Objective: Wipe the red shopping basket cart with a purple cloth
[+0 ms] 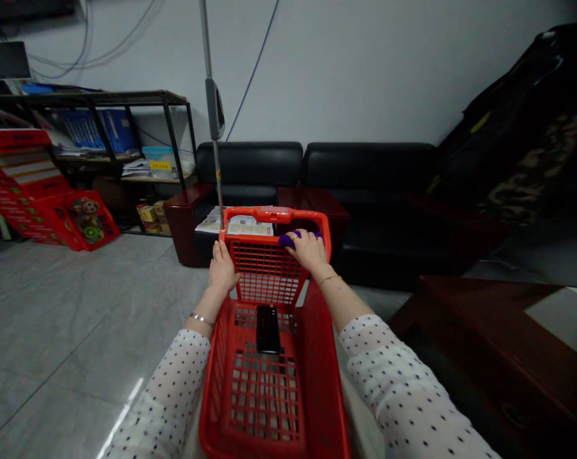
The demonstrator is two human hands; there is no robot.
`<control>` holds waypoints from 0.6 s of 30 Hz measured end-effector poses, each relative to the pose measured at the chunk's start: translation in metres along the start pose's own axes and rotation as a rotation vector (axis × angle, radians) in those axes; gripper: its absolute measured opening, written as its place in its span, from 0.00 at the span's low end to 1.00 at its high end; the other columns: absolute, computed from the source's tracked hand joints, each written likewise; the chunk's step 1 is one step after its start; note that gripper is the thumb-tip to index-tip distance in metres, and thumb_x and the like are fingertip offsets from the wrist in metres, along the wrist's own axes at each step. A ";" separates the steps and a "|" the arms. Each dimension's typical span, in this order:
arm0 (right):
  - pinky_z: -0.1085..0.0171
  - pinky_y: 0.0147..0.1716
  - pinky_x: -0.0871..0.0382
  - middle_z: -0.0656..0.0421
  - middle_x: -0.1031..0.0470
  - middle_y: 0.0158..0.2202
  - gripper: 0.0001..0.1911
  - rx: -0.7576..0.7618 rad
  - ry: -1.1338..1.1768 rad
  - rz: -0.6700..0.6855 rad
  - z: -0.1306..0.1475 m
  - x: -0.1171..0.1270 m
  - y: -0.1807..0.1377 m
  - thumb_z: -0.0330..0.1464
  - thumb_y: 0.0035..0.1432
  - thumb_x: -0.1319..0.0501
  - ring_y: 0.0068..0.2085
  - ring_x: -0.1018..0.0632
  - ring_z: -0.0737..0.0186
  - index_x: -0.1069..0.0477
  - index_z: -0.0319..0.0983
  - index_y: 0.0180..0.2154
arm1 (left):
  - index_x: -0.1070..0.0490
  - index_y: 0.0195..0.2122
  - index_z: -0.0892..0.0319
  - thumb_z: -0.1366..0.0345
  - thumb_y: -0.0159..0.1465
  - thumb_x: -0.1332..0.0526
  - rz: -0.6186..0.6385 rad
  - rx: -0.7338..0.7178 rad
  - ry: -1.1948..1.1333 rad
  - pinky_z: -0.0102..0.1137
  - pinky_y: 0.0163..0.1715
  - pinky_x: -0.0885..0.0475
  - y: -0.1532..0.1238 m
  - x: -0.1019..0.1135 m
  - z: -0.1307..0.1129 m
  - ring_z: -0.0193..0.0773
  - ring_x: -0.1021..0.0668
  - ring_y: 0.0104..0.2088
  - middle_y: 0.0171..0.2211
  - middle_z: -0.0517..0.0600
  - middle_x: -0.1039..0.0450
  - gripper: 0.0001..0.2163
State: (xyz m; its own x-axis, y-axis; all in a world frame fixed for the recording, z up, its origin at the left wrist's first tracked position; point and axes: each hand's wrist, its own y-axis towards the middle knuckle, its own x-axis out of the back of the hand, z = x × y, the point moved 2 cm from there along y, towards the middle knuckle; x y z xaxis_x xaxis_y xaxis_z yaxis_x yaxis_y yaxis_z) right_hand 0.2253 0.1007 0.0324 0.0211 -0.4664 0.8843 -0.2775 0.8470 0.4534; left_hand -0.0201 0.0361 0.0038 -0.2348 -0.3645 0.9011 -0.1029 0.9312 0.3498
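Observation:
A red plastic shopping basket (324, 357) with a grid floor and a handle frame at its far end stands directly before me. My left hand (222, 268) grips its far left edge, fingers wrapped over the outside. At the far rim, my right hand (310, 250) presses a bunched purple cloth (288, 240) against the red plastic. A black smartphone (268, 329) lies on the basket floor. From the far left corner of the basket rises a grey metal pole (218, 178) with a grey grip partway up.
Black sofas (365, 172) with dark red wooden arms line the wall, newspapers (245, 224) on one seat. A shelf (125, 99) with blue folders and stacked red boxes (25, 185) stand left. A dark wooden table (498, 325) is close on the right.

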 end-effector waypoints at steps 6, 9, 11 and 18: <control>0.58 0.41 0.42 0.49 0.34 0.56 0.21 -0.042 -0.022 -0.030 -0.013 0.004 -0.016 0.42 0.64 0.44 0.48 0.32 0.51 0.37 0.46 0.58 | 0.70 0.69 0.71 0.63 0.53 0.29 0.046 -0.059 0.000 0.44 0.61 0.38 0.011 -0.004 -0.007 0.59 0.49 0.69 0.69 0.77 0.64 0.55; 0.58 0.42 0.42 0.49 0.34 0.57 0.22 -0.071 -0.019 -0.054 -0.013 0.002 -0.019 0.42 0.64 0.44 0.48 0.32 0.50 0.37 0.45 0.58 | 0.71 0.69 0.69 0.63 0.53 0.30 0.084 -0.057 0.029 0.48 0.63 0.41 0.011 -0.004 -0.009 0.58 0.54 0.70 0.70 0.74 0.66 0.54; 0.58 0.42 0.42 0.48 0.35 0.58 0.22 -0.091 -0.014 -0.074 -0.011 -0.001 -0.020 0.42 0.64 0.43 0.49 0.32 0.50 0.37 0.45 0.58 | 0.71 0.69 0.65 0.63 0.54 0.31 0.103 -0.045 0.056 0.52 0.63 0.42 0.004 -0.005 -0.008 0.57 0.56 0.70 0.70 0.70 0.67 0.53; 0.57 0.43 0.44 0.46 0.34 0.56 0.22 -0.135 -0.027 -0.112 -0.004 -0.006 -0.022 0.42 0.65 0.44 0.49 0.32 0.50 0.37 0.44 0.58 | 0.71 0.70 0.64 0.65 0.55 0.32 0.099 0.023 0.063 0.51 0.62 0.39 -0.028 -0.010 -0.007 0.60 0.54 0.70 0.71 0.65 0.65 0.52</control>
State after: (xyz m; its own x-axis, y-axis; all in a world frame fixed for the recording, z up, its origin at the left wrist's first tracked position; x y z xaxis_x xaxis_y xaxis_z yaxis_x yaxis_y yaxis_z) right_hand 0.2345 0.0862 0.0174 0.0180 -0.5650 0.8249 -0.1431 0.8151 0.5614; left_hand -0.0081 0.0141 -0.0135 -0.1840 -0.2685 0.9455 -0.1047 0.9619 0.2527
